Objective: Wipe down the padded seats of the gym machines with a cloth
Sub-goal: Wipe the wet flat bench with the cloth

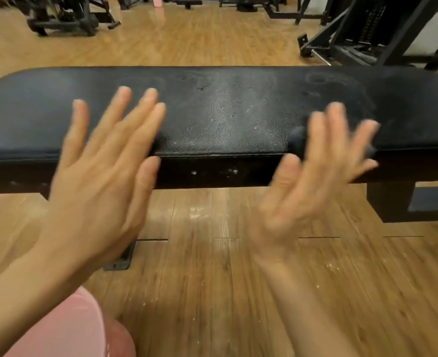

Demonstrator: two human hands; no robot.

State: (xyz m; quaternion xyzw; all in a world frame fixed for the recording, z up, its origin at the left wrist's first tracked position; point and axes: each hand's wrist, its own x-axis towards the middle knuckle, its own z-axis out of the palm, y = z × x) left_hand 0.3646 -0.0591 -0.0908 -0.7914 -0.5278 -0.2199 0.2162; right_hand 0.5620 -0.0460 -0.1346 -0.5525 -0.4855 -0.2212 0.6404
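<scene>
Wood floor (212, 292) under us, gym machines (367, 34) at back. Black padded bench (225, 112) runs crosswise just beyond both hands. We hold L hand (102, 181) & R hand (308, 191) up, fingers spread, gripping nothing; R blurred. Cloth: can't tell where.

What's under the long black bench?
Under the bench you can see wooden floor, a black leg and a metal foot plate. The left hand hides the other leg.

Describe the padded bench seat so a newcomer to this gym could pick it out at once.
On the wooden floor, just beyond both spread hands, a long black padded seat spans the view. Unlike the upright black machine frames behind, it is flat, low and sheened with streaks.
</scene>
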